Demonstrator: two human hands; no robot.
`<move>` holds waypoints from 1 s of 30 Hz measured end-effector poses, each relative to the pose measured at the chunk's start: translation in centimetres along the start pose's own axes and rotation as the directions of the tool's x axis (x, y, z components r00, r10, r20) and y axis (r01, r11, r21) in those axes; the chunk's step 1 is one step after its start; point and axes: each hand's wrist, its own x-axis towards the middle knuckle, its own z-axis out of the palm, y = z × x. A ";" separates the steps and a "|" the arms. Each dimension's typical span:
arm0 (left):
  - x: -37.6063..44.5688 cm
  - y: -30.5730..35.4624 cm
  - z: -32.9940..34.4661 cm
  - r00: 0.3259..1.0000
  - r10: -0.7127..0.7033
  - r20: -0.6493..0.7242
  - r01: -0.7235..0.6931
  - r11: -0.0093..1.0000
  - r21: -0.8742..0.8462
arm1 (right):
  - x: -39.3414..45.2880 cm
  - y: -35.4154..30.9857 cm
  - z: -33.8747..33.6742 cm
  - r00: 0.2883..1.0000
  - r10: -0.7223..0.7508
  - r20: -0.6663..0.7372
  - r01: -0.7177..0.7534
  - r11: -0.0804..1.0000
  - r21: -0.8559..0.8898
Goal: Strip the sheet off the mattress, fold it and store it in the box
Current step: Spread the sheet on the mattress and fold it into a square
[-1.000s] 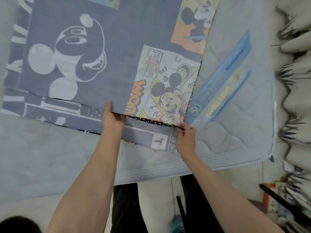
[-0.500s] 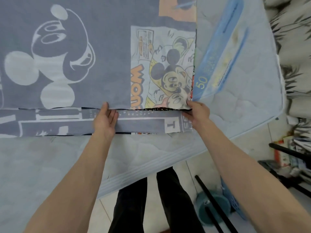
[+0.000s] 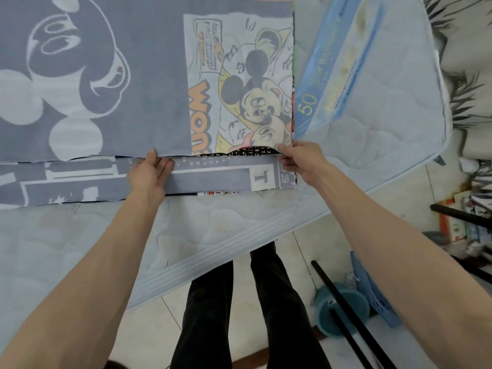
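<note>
Two layers, sheet: the cartoon-print sheet [image 3: 133, 75] lies folded flat on the mattress [image 3: 386, 123], covering its far and left part; an upper layer's near edge stops short of the lower layer, leaving a grey band exposed along the near side.
Mattress: pale blue and quilted, bare along the near edge and on the right, where a blue label shows; its near right corner overhangs the tiled floor [image 3: 306, 251].
Long axis: the sheet's near edge runs left to right across the view, directly in front of both hands; the fold corner sits at the right end.
Right hand: the right hand [image 3: 300, 158] pinches the upper layer's near right corner, fingers curled under it, lifting it enough to show a black patterned underside.
Left hand: the left hand [image 3: 149, 174] rests on the same edge further left, thumb on top and fingers apparently tucked at the seam; a light hold, I judge, not a firm grip.
Nearer hand: the right one holds the corner, so it likely leads any squaring or the next fold.
Progress: folding under way, storing not yet done.
Box: not clearly in view; a blue basket [image 3: 372, 294] stands on the floor, near right.
</note>
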 end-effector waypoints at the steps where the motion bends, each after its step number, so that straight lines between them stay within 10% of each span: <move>1: -0.3 0.2 -0.4 0.999 0.051 0.001 -0.051 0.999 0.001 | -0.1 0.2 -0.3 0.999 -0.040 -0.029 0.040 0.999 -0.008; 6: -2.5 -0.8 -3.6 0.972 0.220 -0.077 -0.219 0.976 0.020 | -1.7 4.1 -1.1 0.988 -0.122 -0.097 0.125 0.992 0.032; 30: -2.6 -6.5 -6.0 0.982 0.023 -0.188 -0.009 0.997 0.073 | -1.2 11.0 0.5 0.926 -0.043 -0.376 0.013 0.997 -0.082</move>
